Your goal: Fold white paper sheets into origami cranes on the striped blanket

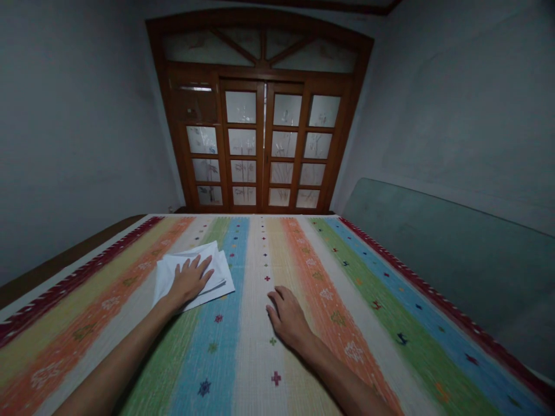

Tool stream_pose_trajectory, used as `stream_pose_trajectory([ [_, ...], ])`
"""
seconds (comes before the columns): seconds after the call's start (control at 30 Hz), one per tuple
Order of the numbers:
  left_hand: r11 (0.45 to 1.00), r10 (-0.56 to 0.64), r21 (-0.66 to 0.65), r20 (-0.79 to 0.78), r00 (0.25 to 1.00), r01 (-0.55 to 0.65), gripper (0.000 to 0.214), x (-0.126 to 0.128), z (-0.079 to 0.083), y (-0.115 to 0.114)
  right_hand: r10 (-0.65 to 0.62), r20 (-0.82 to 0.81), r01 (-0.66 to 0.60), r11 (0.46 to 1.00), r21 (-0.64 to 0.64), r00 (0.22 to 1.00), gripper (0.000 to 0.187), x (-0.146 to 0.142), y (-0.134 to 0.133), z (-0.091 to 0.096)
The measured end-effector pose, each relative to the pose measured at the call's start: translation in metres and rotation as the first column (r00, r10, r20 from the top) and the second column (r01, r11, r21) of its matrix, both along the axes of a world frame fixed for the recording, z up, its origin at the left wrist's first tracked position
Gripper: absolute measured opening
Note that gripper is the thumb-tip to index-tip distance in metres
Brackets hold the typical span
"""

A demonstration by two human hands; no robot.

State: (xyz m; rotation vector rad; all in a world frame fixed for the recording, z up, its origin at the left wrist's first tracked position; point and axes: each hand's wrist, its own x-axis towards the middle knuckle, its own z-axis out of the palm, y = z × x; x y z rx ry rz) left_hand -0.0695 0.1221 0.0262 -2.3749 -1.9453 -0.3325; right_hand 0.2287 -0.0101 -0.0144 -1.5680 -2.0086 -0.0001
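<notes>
My left hand (191, 280) lies with its fingers spread on a loose pile of white paper (223, 271), left of centre. The sheets overlap at uneven angles, and the hand hides part of the pile. To the right of the paper, and apart from it, my right hand (288, 318) rests on the striped cloth (249, 358). Its fingers are slightly bent and a little apart, and no object shows in them. Under both hands the cloth lies flat, with orange, green, blue, cream and yellow bands and small woven figures.
The cloth covers a wide table, whose brown edge (56, 263) shows at the left. Along the right side stands a grey-green panel (433, 248) against the wall. Beyond the far edge is a wooden double door (262, 144) with frosted panes. Plain walls rise on both sides.
</notes>
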Motion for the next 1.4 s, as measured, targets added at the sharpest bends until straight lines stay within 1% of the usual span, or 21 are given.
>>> stream_pose_trajectory([
  [0.07, 0.996, -0.064, 0.065, 0.005, 0.998, 0.063, 0.051, 0.011, 0.003, -0.017, -0.007, 0.024, 0.007, 1.000, 0.005, 1.000, 0.026, -0.001, 0.000, -0.001],
  [0.1, 0.988, -0.120, 0.094, 0.009, 0.993, 0.118, 0.049, 0.018, 0.002, -0.029, -0.010, 0.039, 0.010, 1.000, 0.008, 0.999, 0.027, -0.002, 0.000, -0.002],
  [0.17, 0.922, -0.350, 0.204, 0.072, 0.934, 0.330, 0.043, 0.032, -0.005, -0.055, -0.013, 0.065, 0.013, 1.000, 0.011, 0.998, 0.027, -0.002, -0.001, -0.004],
  [0.2, 0.886, -0.437, 0.222, 0.101, 0.894, 0.408, 0.042, 0.038, -0.009, -0.068, -0.014, 0.073, 0.014, 1.000, 0.011, 0.997, 0.028, -0.002, -0.001, -0.005],
  [0.27, 0.840, -0.534, 0.193, 0.131, 0.835, 0.507, 0.045, 0.046, -0.019, -0.091, -0.011, 0.073, 0.010, 1.000, 0.004, 0.997, 0.031, -0.002, -0.001, -0.006],
  [0.33, 0.806, -0.592, 0.119, 0.136, 0.795, 0.580, 0.055, 0.049, -0.027, -0.107, 0.007, 0.059, -0.005, 1.000, -0.025, 0.998, 0.035, -0.001, -0.002, -0.004],
  [0.4, 0.798, -0.601, 0.055, 0.132, 0.788, 0.600, 0.068, 0.048, -0.032, -0.115, 0.034, 0.049, -0.030, 0.996, -0.083, 0.998, 0.041, 0.001, -0.004, -0.001],
  [0.47, 0.803, -0.592, 0.002, 0.127, 0.796, 0.596, 0.075, 0.046, -0.034, -0.117, 0.075, 0.045, -0.067, 0.985, -0.159, 0.996, 0.050, 0.002, -0.007, 0.002],
  [0.57, 0.806, -0.584, -0.024, 0.129, 0.802, 0.591, 0.076, 0.045, -0.035, -0.116, 0.192, 0.041, -0.174, 0.948, -0.268, 0.981, 0.066, 0.007, -0.013, 0.007],
  [0.67, 0.804, -0.588, -0.016, 0.128, 0.799, 0.595, 0.076, 0.044, -0.034, -0.116, 0.310, 0.040, -0.280, 0.901, -0.332, 0.950, 0.081, 0.015, -0.019, 0.013],
  [0.77, 0.786, -0.610, -0.028, 0.130, 0.782, 0.618, 0.078, 0.043, -0.034, -0.118, 0.346, 0.025, -0.313, 0.877, -0.365, 0.938, 0.093, 0.023, -0.020, 0.020],
  [0.83, 0.778, -0.617, -0.040, 0.140, 0.774, 0.627, 0.080, 0.041, -0.033, -0.120, 0.362, 0.018, -0.329, 0.866, -0.377, 0.932, 0.093, 0.026, -0.019, 0.023],
  [0.93, 0.786, -0.602, -0.058, 0.156, 0.783, 0.616, 0.079, 0.040, -0.032, -0.121, 0.405, 0.030, -0.361, 0.843, -0.398, 0.914, 0.091, 0.028, -0.018, 0.021],
  [1.1, 0.784, -0.602, -0.051, 0.183, 0.777, 0.619, 0.078, 0.039, -0.031, -0.122, 0.431, 0.041, -0.389, 0.848, -0.361, 0.901, 0.087, 0.028, -0.018, 0.010],
  [1.2, 0.790, -0.594, -0.055, 0.180, 0.784, 0.611, 0.074, 0.041, -0.029, -0.123, 0.437, 0.040, -0.395, 0.846, -0.359, 0.899, 0.085, 0.028, -0.019, 0.007],
  [1.27, 0.800, -0.588, -0.018, 0.174, 0.790, 0.600, 0.064, 0.042, -0.027, -0.124, 0.431, 0.039, -0.390, 0.848, -0.359, 0.901, 0.085, 0.028, -0.019, 0.007],
  [1.37, 0.803, -0.595, 0.087, 0.179, 0.783, 0.590, 0.035, 0.044, -0.019, -0.123, 0.413, 0.029, -0.379, 0.860, -0.342, 0.910, 0.084, 0.028, -0.019, 0.007],
  [1.4, 0.804, -0.594, 0.119, 0.185, 0.783, 0.583, 0.029, 0.043, -0.016, -0.122, 0.406, 0.026, -0.374, 0.863, -0.339, 0.913, 0.084, 0.028, -0.019, 0.007],
])
